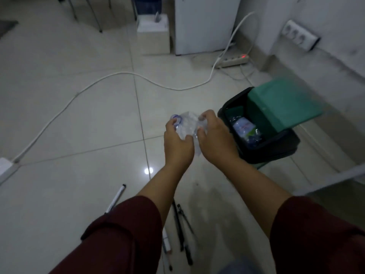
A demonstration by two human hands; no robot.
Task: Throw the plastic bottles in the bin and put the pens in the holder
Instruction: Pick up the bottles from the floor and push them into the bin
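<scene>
A crumpled clear plastic bottle [187, 125] with a blue cap ring is squeezed between my left hand [177, 143] and my right hand [215, 141], held over the floor just left of the bin. The bin [276, 149] is black-lined with its green lid [284, 101] swung open. Another plastic bottle [245, 129] with a label lies inside it. On the floor near me lie a white marker [117, 198] with a black cap and several dark pens [181, 230], partly hidden by my left sleeve. No pen holder is visible.
A white cable [126, 74] snakes across the tiled floor to a power strip [233, 61] with a red light. A small white box [153, 34] and a white cabinet [205, 24] stand at the back. A wall socket strip [300, 34] is on the right wall.
</scene>
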